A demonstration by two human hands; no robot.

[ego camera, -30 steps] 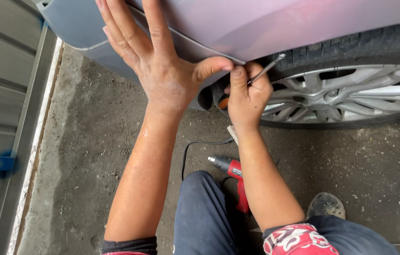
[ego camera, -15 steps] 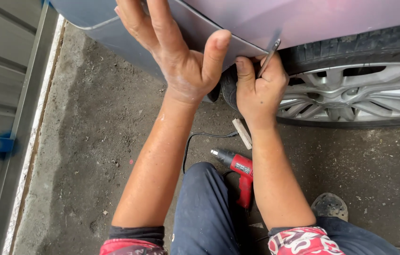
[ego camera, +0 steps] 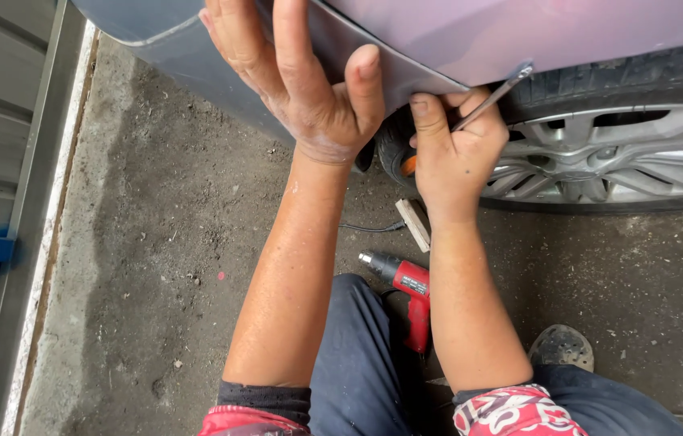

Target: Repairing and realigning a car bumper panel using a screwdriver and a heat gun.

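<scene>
My left hand (ego camera: 301,81) lies flat, fingers spread, against the grey lower body panel (ego camera: 156,36) of a car, thumb hooked on its lower edge. My right hand (ego camera: 454,145) is closed on a thin metal tool (ego camera: 495,95), whose tip touches the edge of the mauve panel (ego camera: 519,32) at the wheel arch. A tyre and silver alloy wheel (ego camera: 600,157) are just right of that hand.
A red heat gun (ego camera: 406,295) with a black cord lies on the concrete floor between my arms, beside a small wooden block (ego camera: 414,222). My knees in dark trousers and a shoe (ego camera: 561,347) are below. A metal wall rail (ego camera: 27,226) runs along the left.
Both hands have shifted up and right along the panel edge. The tool tip has moved up to the wheel-arch lip, and my left thumb now presses the panel's lower edge.
</scene>
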